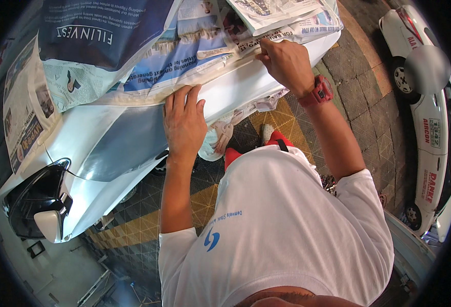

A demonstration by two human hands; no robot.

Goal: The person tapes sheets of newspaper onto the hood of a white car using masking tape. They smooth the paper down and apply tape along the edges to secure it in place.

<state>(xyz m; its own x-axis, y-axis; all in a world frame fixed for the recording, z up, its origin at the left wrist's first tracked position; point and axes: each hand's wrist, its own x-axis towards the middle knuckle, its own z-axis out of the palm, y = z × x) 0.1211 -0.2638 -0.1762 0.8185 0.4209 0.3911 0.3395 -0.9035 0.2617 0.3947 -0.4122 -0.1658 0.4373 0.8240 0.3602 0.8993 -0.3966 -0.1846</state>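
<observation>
Two hands on white car panel (pixel 133 138): left hand (pixel 183 120) flat, fingers spread, pressing newspaper (pixel 149 66) edge at 10 o'clock; right hand (pixel 287 61) pinching tape strip (pixel 225 53) at 12; upper area already papered, lower panel still bare

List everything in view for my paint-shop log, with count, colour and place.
car body panel: one, white, centre left under the hands
newspaper sheets: several, printed blue and white, covering the car at top
masking tape strip: one, beige, along the paper's lower edge
side mirror: one, white, lower left
second car: one, white with red lettering, right edge
floor grating: yellow and dark tiles, below the car
wristwatch: one, red, right wrist
left hand: flat on the panel
right hand: pressing the tape
</observation>
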